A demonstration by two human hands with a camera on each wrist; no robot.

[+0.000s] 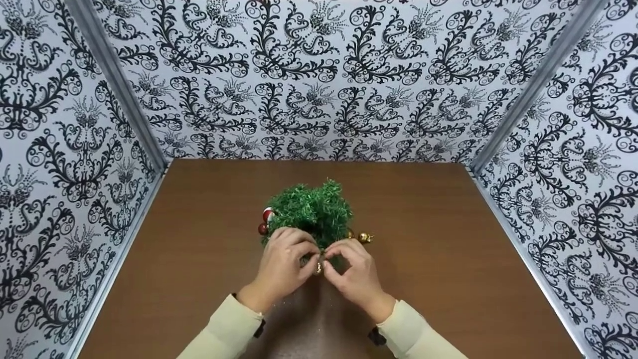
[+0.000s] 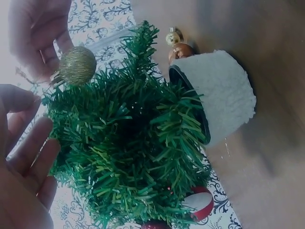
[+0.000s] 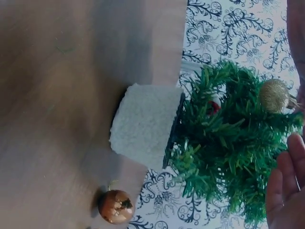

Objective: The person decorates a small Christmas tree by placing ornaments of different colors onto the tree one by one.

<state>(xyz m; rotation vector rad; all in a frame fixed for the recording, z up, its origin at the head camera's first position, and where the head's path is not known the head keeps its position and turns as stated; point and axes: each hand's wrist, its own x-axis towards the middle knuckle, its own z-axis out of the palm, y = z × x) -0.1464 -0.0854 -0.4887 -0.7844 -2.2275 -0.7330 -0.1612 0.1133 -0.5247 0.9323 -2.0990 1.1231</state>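
A green tinsel tree (image 1: 311,207) stands in a fuzzy white pot (image 2: 217,98). A glittery gold bauble (image 2: 78,66) hangs beside a branch tip on the tree's near side. My left hand (image 1: 286,259) and right hand (image 1: 356,269) meet at that tip. Their thumbs and fingertips pinch the bauble's thin hanging loop (image 2: 31,80), just above its cap. In the left wrist view the left fingertips are right at the branch end. The right hand (image 3: 288,183) shows only partly in the right wrist view, its lower fingers loosely bent.
On the tree's left side are a red and white bauble (image 2: 200,202) and a dark red ball (image 1: 262,229). A shiny copper bauble (image 3: 116,206) and a small gold bauble (image 1: 365,237) lie right of the pot on the brown table (image 1: 448,279). Patterned walls (image 1: 319,99) surround the table.
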